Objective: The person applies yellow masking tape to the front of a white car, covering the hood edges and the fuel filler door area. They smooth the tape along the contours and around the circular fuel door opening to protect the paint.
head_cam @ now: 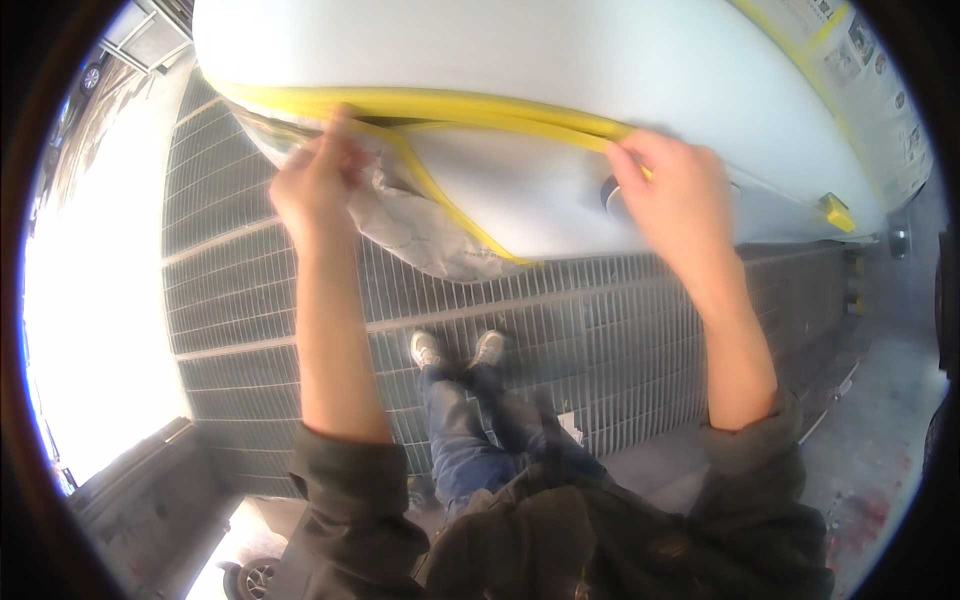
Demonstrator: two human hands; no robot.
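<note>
A white car body panel [525,45] curves across the top of the view, with yellow masking tape [450,105] along its lower edge. My right hand [667,180] pinches the tape near its right part, thumb against fingers. At the tape's left part is my left hand [322,172], blurred, its fingertips at the tape; its grip is unclear. Between the hands the strips gape slightly over a dark gap. Crumpled masking paper [427,232], edged with yellow tape, hangs below at the left beside a lower white panel [517,195].
Metal floor grating [525,307] lies under my shoes [457,349]. A small yellow tape piece [837,212] sticks to the body at the right. Printed masking paper [862,67] covers the upper right. A wheel [256,579] shows at the bottom left, and a bright opening [97,300] lies at the left.
</note>
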